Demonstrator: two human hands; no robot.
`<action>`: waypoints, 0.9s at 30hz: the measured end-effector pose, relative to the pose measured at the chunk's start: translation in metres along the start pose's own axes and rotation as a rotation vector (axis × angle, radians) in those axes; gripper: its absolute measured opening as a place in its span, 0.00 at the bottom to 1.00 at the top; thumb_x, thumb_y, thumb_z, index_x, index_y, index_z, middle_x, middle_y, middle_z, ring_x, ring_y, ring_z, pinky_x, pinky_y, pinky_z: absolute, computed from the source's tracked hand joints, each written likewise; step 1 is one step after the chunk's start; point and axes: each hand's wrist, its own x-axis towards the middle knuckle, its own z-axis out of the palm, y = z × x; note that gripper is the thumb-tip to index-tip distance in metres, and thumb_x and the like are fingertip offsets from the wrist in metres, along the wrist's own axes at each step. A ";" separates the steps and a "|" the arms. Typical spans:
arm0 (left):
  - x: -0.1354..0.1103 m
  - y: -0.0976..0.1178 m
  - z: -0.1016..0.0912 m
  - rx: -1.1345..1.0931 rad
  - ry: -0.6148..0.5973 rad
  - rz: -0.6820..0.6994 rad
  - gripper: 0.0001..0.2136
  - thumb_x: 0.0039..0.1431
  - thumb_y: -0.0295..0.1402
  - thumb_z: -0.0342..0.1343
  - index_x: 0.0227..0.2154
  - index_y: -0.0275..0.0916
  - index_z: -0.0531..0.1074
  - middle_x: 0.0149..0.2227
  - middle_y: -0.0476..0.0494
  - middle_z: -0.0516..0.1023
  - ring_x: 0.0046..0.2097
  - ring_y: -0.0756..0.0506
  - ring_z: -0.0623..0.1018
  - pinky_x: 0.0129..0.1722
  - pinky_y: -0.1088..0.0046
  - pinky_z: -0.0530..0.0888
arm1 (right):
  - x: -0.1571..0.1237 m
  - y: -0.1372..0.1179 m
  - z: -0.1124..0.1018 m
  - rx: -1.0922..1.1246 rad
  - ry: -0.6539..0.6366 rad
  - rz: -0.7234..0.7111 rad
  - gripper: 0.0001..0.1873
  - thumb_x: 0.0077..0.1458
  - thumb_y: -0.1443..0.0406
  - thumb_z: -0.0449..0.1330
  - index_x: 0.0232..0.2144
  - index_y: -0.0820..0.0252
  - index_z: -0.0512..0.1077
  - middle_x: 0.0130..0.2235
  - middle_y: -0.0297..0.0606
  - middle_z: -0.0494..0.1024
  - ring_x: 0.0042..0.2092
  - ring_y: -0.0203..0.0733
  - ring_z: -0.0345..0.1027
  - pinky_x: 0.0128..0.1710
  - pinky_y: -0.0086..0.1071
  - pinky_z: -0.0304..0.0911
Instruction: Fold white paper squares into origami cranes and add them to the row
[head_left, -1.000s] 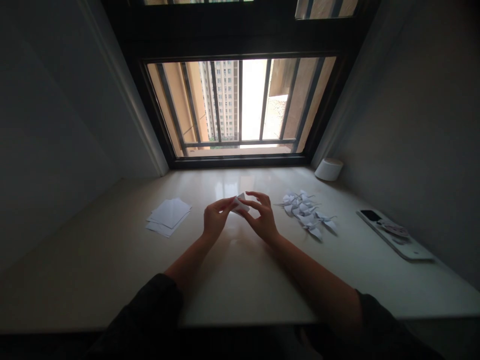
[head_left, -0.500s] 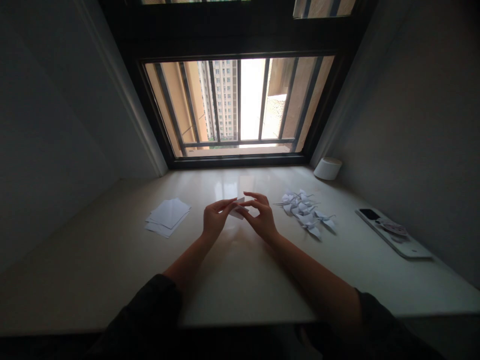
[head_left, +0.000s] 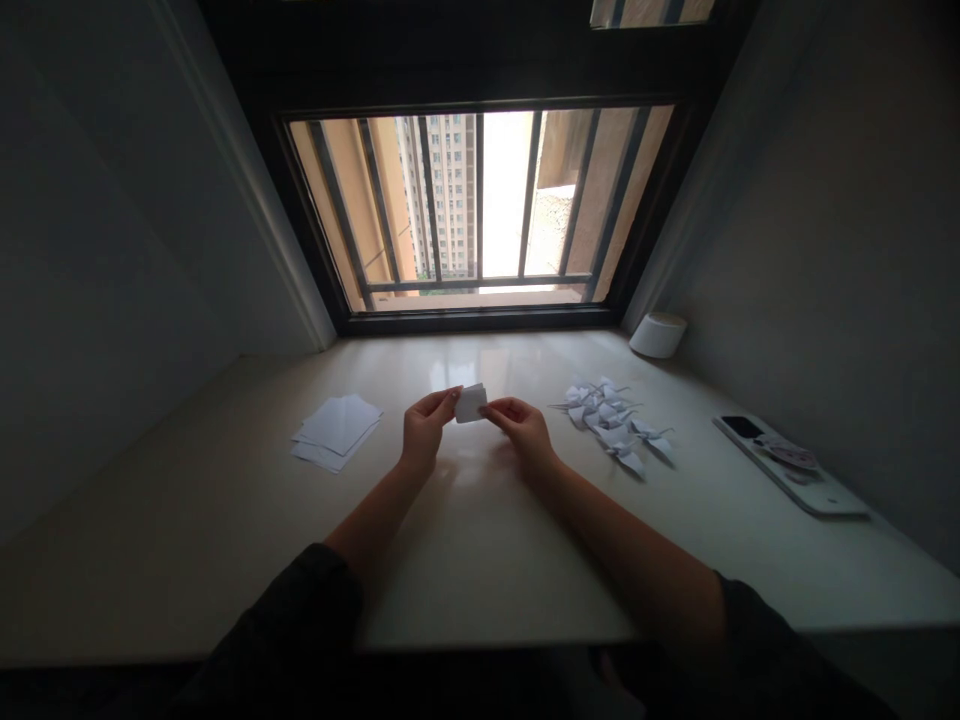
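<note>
A small folded piece of white paper [head_left: 471, 404] is held up between my two hands, just above the pale sill. My left hand [head_left: 427, 428] pinches its left edge between thumb and fingers. On the other side, my right hand [head_left: 525, 430] grips the lower right corner with thumb and forefinger. The paper looks roughly square, with layers showing along its top edge. To the right of my right hand lies a cluster of folded white paper cranes [head_left: 611, 420]. Left of my left hand is a loose stack of flat white paper sheets [head_left: 337, 432].
A phone [head_left: 791, 468] in a light case lies at the right by the wall. Behind it, a white rounded object [head_left: 658, 335] stands in the corner by the window. The dark window frame [head_left: 480, 322] borders the sill [head_left: 480, 560] at the back.
The paper has gone from partly opened, with fingers working inside its layers, to a flat square facing me. My right fingers have curled in and now pinch its lower right corner.
</note>
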 end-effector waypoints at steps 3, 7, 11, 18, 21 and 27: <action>-0.002 0.001 0.002 0.077 -0.033 0.004 0.19 0.44 0.42 0.63 0.37 0.36 0.77 0.38 0.39 0.80 0.40 0.44 0.77 0.41 0.67 0.73 | 0.000 -0.007 -0.003 -0.008 0.089 0.047 0.16 0.37 0.55 0.67 0.27 0.59 0.75 0.31 0.39 0.79 0.34 0.45 0.72 0.29 0.33 0.65; -0.005 0.002 0.004 0.140 -0.161 0.009 0.21 0.44 0.41 0.63 0.42 0.37 0.76 0.39 0.39 0.80 0.40 0.43 0.78 0.40 0.66 0.74 | 0.004 -0.007 -0.008 -0.008 0.128 -0.020 0.22 0.39 0.55 0.66 0.37 0.59 0.75 0.31 0.38 0.79 0.34 0.45 0.72 0.32 0.35 0.66; -0.007 0.002 0.005 0.192 -0.207 0.048 0.20 0.45 0.41 0.63 0.42 0.37 0.76 0.38 0.39 0.80 0.38 0.43 0.79 0.40 0.65 0.74 | 0.008 -0.003 -0.010 -0.116 0.108 -0.135 0.19 0.45 0.56 0.63 0.40 0.57 0.76 0.35 0.38 0.79 0.37 0.43 0.71 0.40 0.39 0.65; -0.007 0.000 0.005 0.229 -0.097 0.123 0.18 0.44 0.41 0.63 0.39 0.39 0.77 0.37 0.41 0.80 0.37 0.42 0.79 0.37 0.66 0.76 | -0.002 -0.013 -0.006 -0.377 0.086 -0.399 0.14 0.53 0.61 0.57 0.42 0.52 0.75 0.33 0.36 0.75 0.36 0.40 0.68 0.40 0.36 0.64; -0.009 0.001 0.005 0.240 -0.102 0.150 0.17 0.44 0.41 0.63 0.38 0.39 0.78 0.37 0.42 0.80 0.37 0.42 0.79 0.36 0.66 0.76 | -0.004 -0.016 -0.004 -0.394 0.080 -0.437 0.14 0.53 0.61 0.57 0.42 0.51 0.75 0.34 0.37 0.74 0.36 0.40 0.67 0.38 0.35 0.64; -0.011 0.001 0.005 0.293 -0.122 0.203 0.16 0.46 0.41 0.62 0.38 0.41 0.78 0.38 0.43 0.80 0.38 0.42 0.79 0.38 0.67 0.75 | -0.004 -0.013 -0.004 -0.390 0.074 -0.441 0.13 0.54 0.61 0.56 0.42 0.51 0.76 0.34 0.37 0.74 0.35 0.40 0.67 0.36 0.35 0.65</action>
